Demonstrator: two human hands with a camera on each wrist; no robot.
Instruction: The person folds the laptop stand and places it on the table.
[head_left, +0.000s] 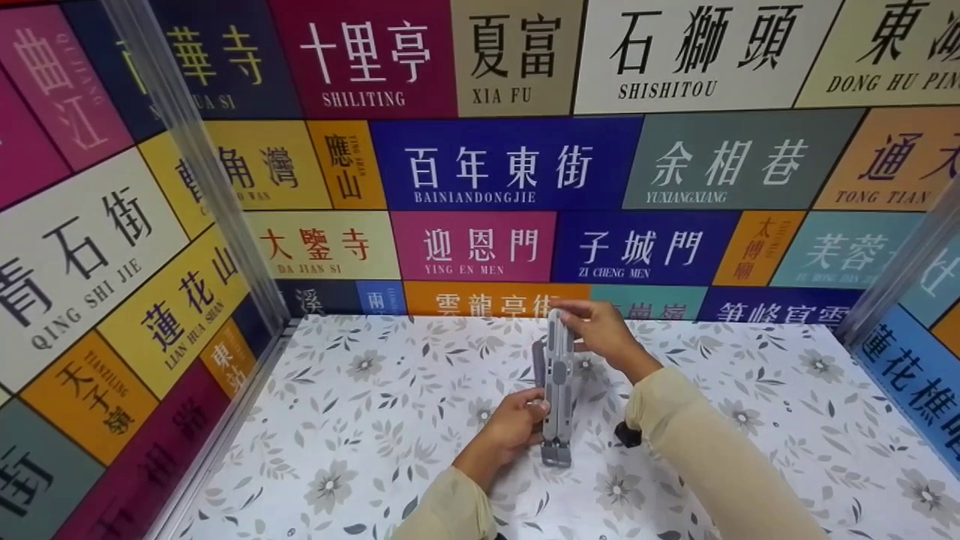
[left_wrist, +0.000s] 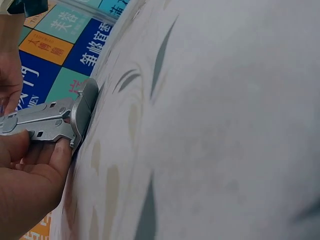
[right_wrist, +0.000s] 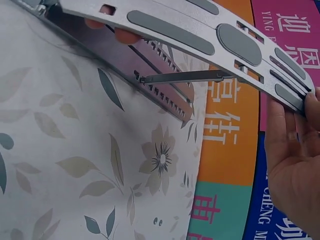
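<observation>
Item: a silver metal folding stand (head_left: 559, 373), located on the far half of the worktop (head_left: 375, 420), slightly right of centre in the head view. Its upper panel (right_wrist: 207, 27) is raised at an angle above a notched base (right_wrist: 170, 92), a slim strut (right_wrist: 185, 76) running between the two. Grey pads are fitted to the panel face, including an oval pad (right_wrist: 239, 45). A curved end lip (left_wrist: 85, 107) is found at the near end, close to the worktop surface; whether the base touches along its full length cannot be told.

Hands: the left hand (head_left: 514, 424) is closed on the lower part of the stand, thumb over the panel face, fingers beneath. The right hand (head_left: 604, 334) pinches the raised far end of the panel between thumb and fingers. Both arms wear beige sleeves (head_left: 720, 457). A small black item (head_left: 628, 435) shows at the right cuff; its nature cannot be made out.

Surroundings: the worktop bears a grey floral and leaf print on white. Behind it stands a wall of coloured sign panels (head_left: 495, 165) with Chinese characters and Latin lettering, continuing along both sides.
</observation>
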